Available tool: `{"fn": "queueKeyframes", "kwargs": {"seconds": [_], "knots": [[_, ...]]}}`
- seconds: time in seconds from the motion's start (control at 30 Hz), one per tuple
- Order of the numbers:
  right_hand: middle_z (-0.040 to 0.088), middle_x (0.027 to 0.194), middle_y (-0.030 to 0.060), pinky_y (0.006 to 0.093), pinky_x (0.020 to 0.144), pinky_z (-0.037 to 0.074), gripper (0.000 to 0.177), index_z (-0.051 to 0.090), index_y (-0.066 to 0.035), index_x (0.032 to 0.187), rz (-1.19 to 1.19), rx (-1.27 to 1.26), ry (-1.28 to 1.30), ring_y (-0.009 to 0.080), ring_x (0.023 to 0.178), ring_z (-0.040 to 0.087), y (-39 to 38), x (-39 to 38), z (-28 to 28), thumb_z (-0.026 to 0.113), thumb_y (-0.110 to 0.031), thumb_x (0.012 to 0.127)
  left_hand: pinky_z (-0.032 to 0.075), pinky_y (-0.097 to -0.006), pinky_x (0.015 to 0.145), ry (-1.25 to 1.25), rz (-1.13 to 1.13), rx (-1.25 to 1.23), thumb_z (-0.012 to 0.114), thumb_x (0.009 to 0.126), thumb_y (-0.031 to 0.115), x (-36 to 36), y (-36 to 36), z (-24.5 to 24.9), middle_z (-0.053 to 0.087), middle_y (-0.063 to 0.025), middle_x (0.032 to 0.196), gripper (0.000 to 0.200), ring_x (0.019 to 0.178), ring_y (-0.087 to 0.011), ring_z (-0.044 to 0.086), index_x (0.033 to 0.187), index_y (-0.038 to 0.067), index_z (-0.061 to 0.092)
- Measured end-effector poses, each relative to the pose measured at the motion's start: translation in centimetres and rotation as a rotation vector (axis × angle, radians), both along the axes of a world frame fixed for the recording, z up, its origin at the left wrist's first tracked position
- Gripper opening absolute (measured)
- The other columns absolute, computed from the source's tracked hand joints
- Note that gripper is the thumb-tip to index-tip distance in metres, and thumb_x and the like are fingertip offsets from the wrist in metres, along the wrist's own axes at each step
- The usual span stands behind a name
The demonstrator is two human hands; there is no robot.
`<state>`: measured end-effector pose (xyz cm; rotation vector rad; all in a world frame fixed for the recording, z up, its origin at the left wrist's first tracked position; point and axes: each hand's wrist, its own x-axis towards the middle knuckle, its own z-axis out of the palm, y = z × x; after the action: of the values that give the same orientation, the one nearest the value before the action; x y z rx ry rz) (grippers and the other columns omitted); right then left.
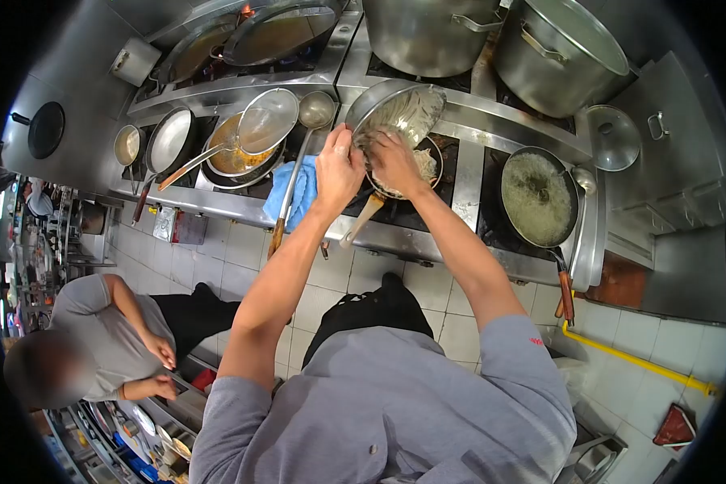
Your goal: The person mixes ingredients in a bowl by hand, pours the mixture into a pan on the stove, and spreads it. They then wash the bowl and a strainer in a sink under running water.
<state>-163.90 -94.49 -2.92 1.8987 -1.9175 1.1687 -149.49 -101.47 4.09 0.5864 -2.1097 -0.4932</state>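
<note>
A metal mixing bowl is tipped over a small frying pan, its inside smeared with pale residue. My left hand is closed on the near left side of the bowl. At the bowl's lower lip is my right hand, its fingers bent in toward the bowl and blurred at the tips; I cannot tell whether they hold anything. Pale, shredded-looking food lies in the pan below. The pan's wooden handle points toward me, beneath my wrists.
A long-handled ladle and a blue cloth lie left of my hands. A strainer rests over a pan of orange food. On the right burner, a wok holds bubbling liquid. Large pots stand behind. Another person is at left.
</note>
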Motion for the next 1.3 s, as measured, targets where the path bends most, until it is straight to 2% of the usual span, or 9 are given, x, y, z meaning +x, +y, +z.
{"fn": "queueKeyframes", "kwargs": {"seconds": [0.23,0.43,0.6,0.7,0.8,1.0,1.07,1.2,1.3], "knots": [[0.063,0.114,0.0134,0.041,0.097,0.05,0.02,0.066,0.0,0.098,-0.038,0.25,0.011,0.035,0.113,0.057,3.8,-3.7,-3.6,0.062,-0.001,0.079,0.054,-0.0499,0.074,0.045,0.116,0.083,0.059,0.08,-0.003,1.4,-0.5,-1.2,0.065,-0.0294,0.111,0.032,0.088,-0.0488,0.065,0.112,-0.006,0.061],[0.061,0.119,0.0149,0.0455,0.098,0.048,0.017,0.066,0.0,0.102,-0.203,0.056,-0.036,0.0362,0.116,0.053,2.4,-3.1,-0.3,0.062,-0.005,0.086,0.053,-0.0501,0.073,0.027,0.143,0.14,0.059,0.08,-0.002,2.0,0.2,-1.2,0.065,-0.029,0.104,0.029,0.085,-0.0485,0.064,0.109,-0.006,0.061],[0.059,0.112,0.0174,0.0478,0.094,0.047,0.015,0.065,0.0,0.102,-0.173,0.15,-0.167,0.0384,0.112,0.053,2.7,-2.0,-2.2,0.061,-0.007,0.09,0.052,-0.0489,0.07,-0.039,0.244,0.279,0.059,0.079,-0.002,1.4,0.5,-0.9,0.066,-0.028,0.092,0.023,0.08,-0.0485,0.064,0.102,-0.007,0.061],[0.058,0.102,0.0183,0.0498,0.085,0.047,0.01,0.062,0.001,0.098,-0.161,0.129,-0.328,0.0407,0.101,0.056,3.3,-1.3,-3.1,0.058,-0.005,0.091,0.053,-0.0446,0.061,0.079,0.305,0.417,0.058,0.081,-0.002,1.8,0.2,-2.4,0.067,-0.0254,0.08,0.018,0.068,-0.04,0.068,0.098,-0.006,0.061],[0.058,0.097,0.0194,0.0496,0.082,0.047,0.008,0.061,0.0,0.097,-0.188,0.099,-0.414,0.0412,0.094,0.058,3.6,-0.9,-2.9,0.058,-0.003,0.09,0.054,-0.0386,0.05,0.303,0.305,0.816,0.057,0.083,-0.002,1.8,0.7,-3.0,0.067,-0.0197,0.073,0.018,0.06,-0.0269,0.069,0.1,-0.006,0.063],[0.059,0.102,0.0186,0.0459,0.088,0.047,0.011,0.062,0.001,0.098,-0.069,0.12,-0.219,0.0399,0.102,0.057,3.4,0.9,-0.8,0.061,-0.005,0.089,0.062,-0.032,0.047,0.467,0.28,1.055,0.056,0.091,-0.001,0.2,0.1,-5.2,0.069,-0.0151,0.091,0.02,0.065,-0.0205,0.07,0.109,-0.005,0.063],[0.062,0.113,0.0194,0.0438,0.096,0.047,0.017,0.065,0.0,0.104,-0.173,0.344,-0.223,0.0393,0.114,0.055,3.5,-0.5,-0.8,0.059,-0.006,0.09,0.062,-0.0314,0.047,0.449,0.282,1.022,0.056,0.09,-0.002,0.5,0.5,-4.7,0.068,-0.0145,0.09,0.022,0.065,-0.02,0.069,0.11,-0.006,0.063],[0.063,0.129,0.0159,0.0439,0.11,0.042,0.032,0.067,-0.004,0.117,0.221,0.205,-0.267,0.0362,0.125,0.054,1.8,1.6,2.1,0.058,-0.003,0.087,0.056,-0.0336,0.047,0.402,0.188,0.834,0.053,0.085,-0.001,0.5,0.3,-5.3,0.067,-0.0133,0.072,0.02,0.054,-0.0195,0.067,0.102,-0.006,0.062],[0.066,0.124,0.0139,0.046,0.112,0.04,0.032,0.068,-0.005,0.116,0.254,0.368,-0.262,0.0349,0.125,0.056,1.1,0.1,-0.8,0.059,-0.002,0.085,0.055,-0.0341,0.048,0.418,0.242,0.863,0.053,0.085,0.0,0.2,0.0,-4.7,0.066,-0.0125,0.069,0.016,0.053,-0.0189,0.067,0.098,-0.005,0.061]]}}
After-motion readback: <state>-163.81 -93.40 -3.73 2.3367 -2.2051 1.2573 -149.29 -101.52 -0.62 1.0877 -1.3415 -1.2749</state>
